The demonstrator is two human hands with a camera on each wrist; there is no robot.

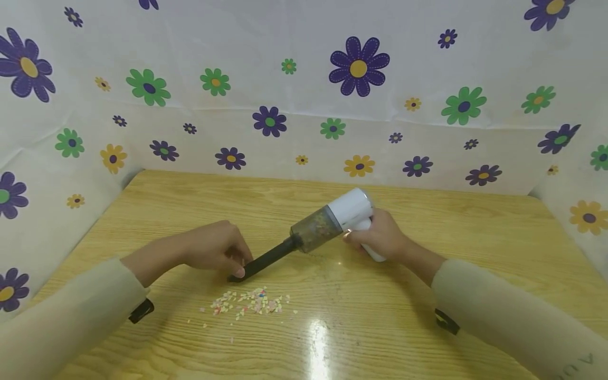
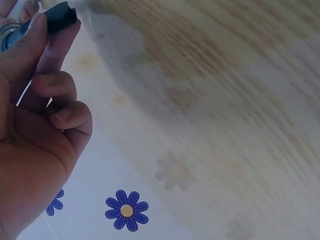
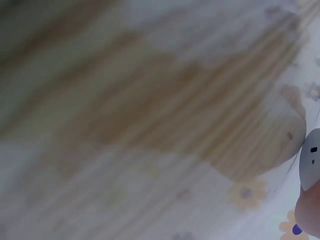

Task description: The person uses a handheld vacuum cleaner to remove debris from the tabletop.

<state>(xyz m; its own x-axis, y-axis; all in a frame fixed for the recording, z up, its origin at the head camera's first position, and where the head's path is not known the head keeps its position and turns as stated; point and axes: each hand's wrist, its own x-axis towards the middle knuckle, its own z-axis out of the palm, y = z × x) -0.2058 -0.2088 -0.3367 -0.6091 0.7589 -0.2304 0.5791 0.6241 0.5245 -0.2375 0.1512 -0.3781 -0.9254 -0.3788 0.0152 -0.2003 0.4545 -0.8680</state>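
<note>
White sheeting printed with purple, green and yellow flowers [image 1: 359, 66] is hung on three sides of a light wooden table with a glossy grain [image 1: 427, 316]. On this table, a small white handheld vacuum cleaner with a clear dust chamber and a long black nozzle [image 1: 328, 224] is held tilted, its nozzle sloping down towards the tabletop. The white handle is gripped by the right hand [image 1: 380, 235], whose fingers are curled round it; in the right wrist view only a blurred edge of the white body and a fingertip are seen. The black nozzle tip [image 2: 60, 17] is pinched by the left hand [image 1: 216, 248] between thumb and forefinger, while the other fingers [image 2: 70, 115] are curled into the palm, as is shown in the left wrist view. The tip is kept low, at or just above the table surface; contact cannot be told. A scatter of small pale paper scraps with pink and green bits [image 1: 252, 303] is spread on the wood just in front of the nozzle tip, on the near side. Both forearms are covered by pale beige sleeves [image 1: 499, 306].
</note>
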